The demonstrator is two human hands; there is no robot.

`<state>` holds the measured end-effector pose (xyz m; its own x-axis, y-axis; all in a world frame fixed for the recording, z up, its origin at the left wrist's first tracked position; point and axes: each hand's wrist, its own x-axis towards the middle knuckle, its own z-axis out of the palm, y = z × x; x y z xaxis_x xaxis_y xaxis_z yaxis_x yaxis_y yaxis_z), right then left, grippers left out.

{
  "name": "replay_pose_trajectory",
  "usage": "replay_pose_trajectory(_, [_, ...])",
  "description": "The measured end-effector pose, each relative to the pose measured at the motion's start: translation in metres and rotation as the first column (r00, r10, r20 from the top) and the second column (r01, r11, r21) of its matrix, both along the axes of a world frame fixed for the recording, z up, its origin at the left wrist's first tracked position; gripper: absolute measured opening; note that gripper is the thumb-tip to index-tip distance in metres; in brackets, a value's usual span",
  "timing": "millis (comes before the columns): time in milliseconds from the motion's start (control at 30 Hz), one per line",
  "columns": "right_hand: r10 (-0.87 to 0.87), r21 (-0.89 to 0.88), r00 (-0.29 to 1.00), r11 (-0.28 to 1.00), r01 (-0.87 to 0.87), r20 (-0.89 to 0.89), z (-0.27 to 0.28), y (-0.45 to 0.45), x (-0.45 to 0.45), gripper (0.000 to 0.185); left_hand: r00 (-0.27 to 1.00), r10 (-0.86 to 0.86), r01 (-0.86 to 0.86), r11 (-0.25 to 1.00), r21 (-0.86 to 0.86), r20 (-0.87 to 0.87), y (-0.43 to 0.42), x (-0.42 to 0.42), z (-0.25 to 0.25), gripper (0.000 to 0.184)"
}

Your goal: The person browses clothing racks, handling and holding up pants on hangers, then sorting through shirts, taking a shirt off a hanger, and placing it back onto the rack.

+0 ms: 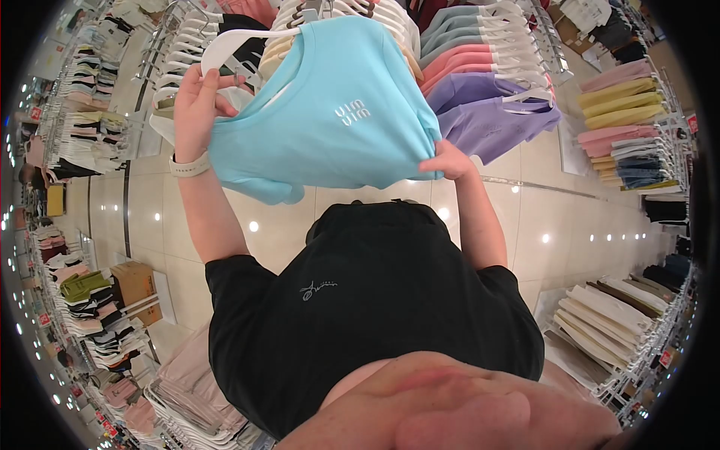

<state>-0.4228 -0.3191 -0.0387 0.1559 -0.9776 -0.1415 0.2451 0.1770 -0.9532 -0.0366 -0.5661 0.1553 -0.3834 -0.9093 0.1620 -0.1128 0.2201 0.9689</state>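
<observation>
A light blue sweatshirt [330,135] with small white lettering hangs partly on a white hanger [244,43]. One arm of the hanger sticks out past the neckline, outside the garment. My left hand [199,109], with a pale watch on its wrist, is closed at the tip of that hanger arm, beside the sweatshirt's shoulder. On the other side, my right hand [451,160] pinches the lower side edge of the sweatshirt and draws the cloth out. The sweatshirt's far shoulder covers the rest of the hanger.
Purple tops [487,116] hang close to my right hand, with pink and grey tops [480,37] behind. More hangers [187,64] fill the rail at left. Clothing racks [622,112] line both sides. A cardboard box [136,289] stands at lower left on the tiled floor [169,225].
</observation>
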Motion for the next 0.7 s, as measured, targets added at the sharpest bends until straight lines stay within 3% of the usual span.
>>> replay_pose_trajectory(100, [0.084, 0.107, 0.98, 0.992, -0.065, -0.182, 0.003, -0.004, 0.001, 0.067, 0.999, -0.009, 0.01, 1.0, -0.011, 0.051, 0.0, -0.001, 0.01, 0.029])
replay_pose_trajectory(133, [0.109, 0.118, 0.986, 0.989, -0.094, -0.126, -0.007, -0.005, -0.005, 0.05, 0.998, 0.008, -0.007, 1.0, -0.015, 0.067, -0.001, -0.001, 0.012, 0.029])
replay_pose_trajectory(233, [-0.081, 0.135, 0.996, 0.988, 0.074, 0.047, -0.012, -0.009, -0.003, 0.039, 0.995, 0.04, -0.039, 0.999, -0.014, 0.092, -0.007, 0.003, 0.016, 0.03])
replay_pose_trajectory(333, [-0.186, -0.009, 0.96, 0.982, 0.188, -0.208, 0.011, -0.012, 0.006, 0.036, 0.996, 0.043, -0.044, 0.999, 0.018, 0.074, -0.016, 0.012, 0.018, 0.03])
replay_pose_trajectory(467, [-0.248, -0.01, 0.925, 0.967, 0.256, -0.288, 0.018, -0.014, -0.006, 0.033, 0.998, 0.047, -0.05, 0.997, 0.055, 0.052, -0.021, 0.019, 0.022, 0.031])
replay_pose_trajectory(700, [-0.33, -0.026, 0.901, 0.941, 0.336, -0.281, 0.0, -0.018, -0.017, 0.024, 0.998, 0.057, -0.061, 0.993, 0.098, 0.039, -0.012, 0.027, 0.031, 0.029])
